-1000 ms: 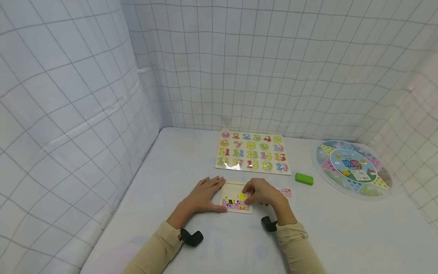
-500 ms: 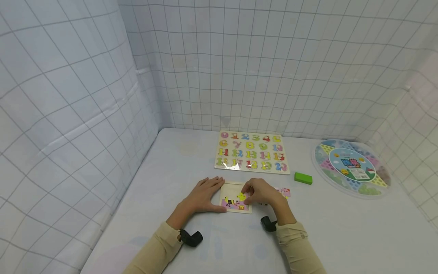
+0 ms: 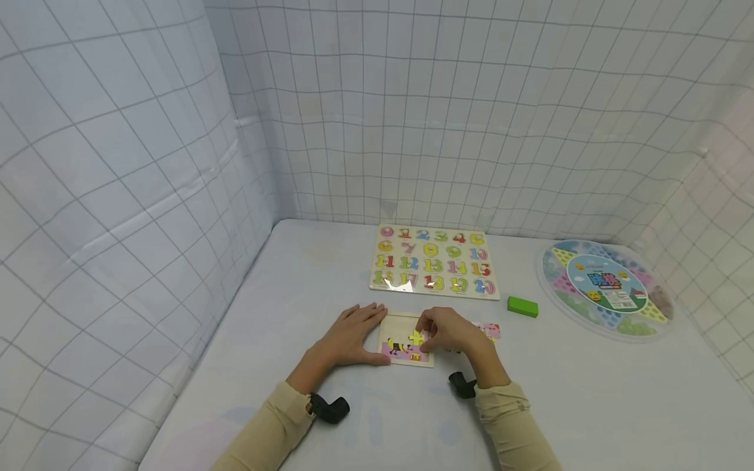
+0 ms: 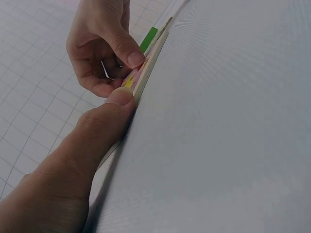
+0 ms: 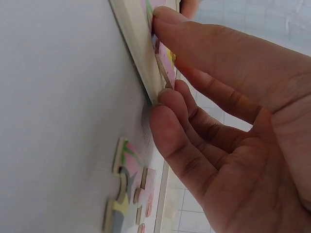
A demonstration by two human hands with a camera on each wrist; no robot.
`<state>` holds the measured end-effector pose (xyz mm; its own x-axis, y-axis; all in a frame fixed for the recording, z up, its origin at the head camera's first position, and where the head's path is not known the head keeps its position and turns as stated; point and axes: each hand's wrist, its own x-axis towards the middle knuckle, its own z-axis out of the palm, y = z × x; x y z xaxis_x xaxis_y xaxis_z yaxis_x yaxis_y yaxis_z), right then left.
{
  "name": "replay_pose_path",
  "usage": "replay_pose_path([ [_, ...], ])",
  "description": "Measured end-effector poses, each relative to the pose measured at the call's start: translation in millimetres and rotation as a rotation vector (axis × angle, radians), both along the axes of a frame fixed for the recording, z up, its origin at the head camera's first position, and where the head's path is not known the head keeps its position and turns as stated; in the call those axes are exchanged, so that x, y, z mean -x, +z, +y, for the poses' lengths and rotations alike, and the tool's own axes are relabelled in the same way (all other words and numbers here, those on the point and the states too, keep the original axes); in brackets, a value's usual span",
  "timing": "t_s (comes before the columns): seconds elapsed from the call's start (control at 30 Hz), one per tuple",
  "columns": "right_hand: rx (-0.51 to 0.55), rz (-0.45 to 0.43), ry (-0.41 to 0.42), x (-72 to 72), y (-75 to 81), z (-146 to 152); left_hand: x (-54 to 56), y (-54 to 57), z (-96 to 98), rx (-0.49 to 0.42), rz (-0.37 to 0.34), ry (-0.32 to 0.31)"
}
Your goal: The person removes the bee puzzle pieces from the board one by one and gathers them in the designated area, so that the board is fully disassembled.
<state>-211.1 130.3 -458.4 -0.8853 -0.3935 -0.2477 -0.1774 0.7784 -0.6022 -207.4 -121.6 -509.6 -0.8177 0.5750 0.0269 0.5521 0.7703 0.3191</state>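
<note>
A small wooden jigsaw tray (image 3: pixel 402 324) lies flat on the table, its lower part filled with a pink picture holding yellow and black figures. My left hand (image 3: pixel 351 337) rests along its left side, fingers spread, with the thumb (image 4: pixel 119 97) on the near edge. On the tray's right side, my right hand (image 3: pixel 453 329) pinches a pink and yellow puzzle piece (image 5: pixel 166 65) between thumb and fingers. That piece sits slightly tilted against the rim in the right wrist view. Loose puzzle pieces (image 5: pixel 127 167) lie to the right, partly hidden by the right hand in the head view.
Behind the tray lies a number board (image 3: pixel 434 261) with a shiny cover. A green block (image 3: pixel 522 307) is right of it. Farther right is a round, colourful game board (image 3: pixel 608 288) in clear packaging. Gridded cloth walls (image 3: pixel 436 131) stand around the table.
Both hands stay nearly in place. The yellow part of the piece under my right fingers shows a different outline now, as though it has turned or shifted slightly.
</note>
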Motion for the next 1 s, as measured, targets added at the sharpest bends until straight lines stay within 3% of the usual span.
replay_pose_path([
  [0.67,-0.006,-0.010,-0.010,-0.7,4.2,2.7,0.5,0.4,-0.1,0.003,0.002,-0.008],
  [1.0,0.083,0.011,0.010,3.2,2.8,12.6,0.3,2.2,-0.1,0.010,-0.003,-0.009],
])
